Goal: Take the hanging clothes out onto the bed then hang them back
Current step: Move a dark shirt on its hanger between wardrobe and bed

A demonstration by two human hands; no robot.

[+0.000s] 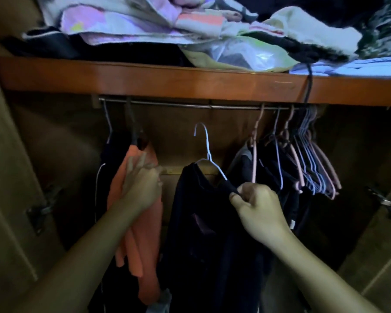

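Note:
A dark garment [203, 222] hangs on a white wire hanger [207, 150] whose hook is below the metal rail [178, 105], off it. My right hand [257, 211] pinches the garment's right shoulder at the hanger's arm. My left hand [142, 184] lies with spread fingers against an orange garment [142, 233] that hangs on the rail at the left. Beside it hangs another dark garment [113, 159].
Right of my hand hang dark clothes [271, 168] and a bunch of empty hangers [316, 168]. A wooden shelf [145, 75] above the rail carries piled folded clothes [127, 19] and a plastic bag [242, 53]. Open wardrobe doors stand at both sides.

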